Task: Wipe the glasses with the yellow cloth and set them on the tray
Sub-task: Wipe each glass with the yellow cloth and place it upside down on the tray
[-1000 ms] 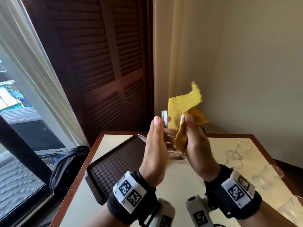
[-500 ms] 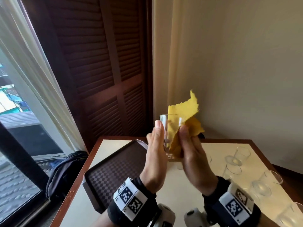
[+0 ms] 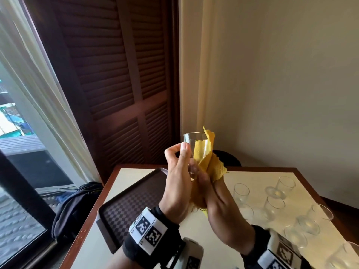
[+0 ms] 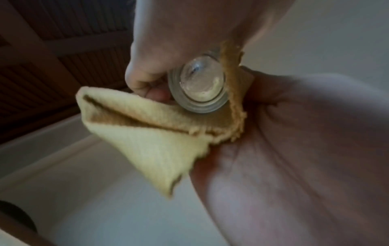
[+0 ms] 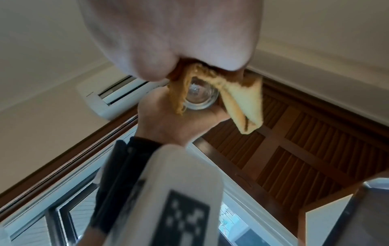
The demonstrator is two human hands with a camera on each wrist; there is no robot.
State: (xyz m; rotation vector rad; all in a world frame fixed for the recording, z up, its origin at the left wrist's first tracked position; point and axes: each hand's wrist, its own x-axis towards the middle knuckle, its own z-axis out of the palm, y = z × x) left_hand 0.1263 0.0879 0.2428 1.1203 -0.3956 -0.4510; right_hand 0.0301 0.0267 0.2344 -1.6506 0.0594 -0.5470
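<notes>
Both forearms rise from the lower edge of the head view, each wrist wrapped in a black band that carries a white block with black square markers. The left hand (image 3: 177, 183) stands upright with its back toward the camera, fingers curled and fingertips (image 3: 183, 150) pinching the side of a clear glass (image 3: 194, 144). The right hand (image 3: 217, 202) is raised close beside it, the two hands touching near the palms, its fingers closed on a yellow cloth (image 3: 206, 158) pressed against the glass. Both wrists are bent upward, hands held above the counter (image 3: 252, 183).
</notes>
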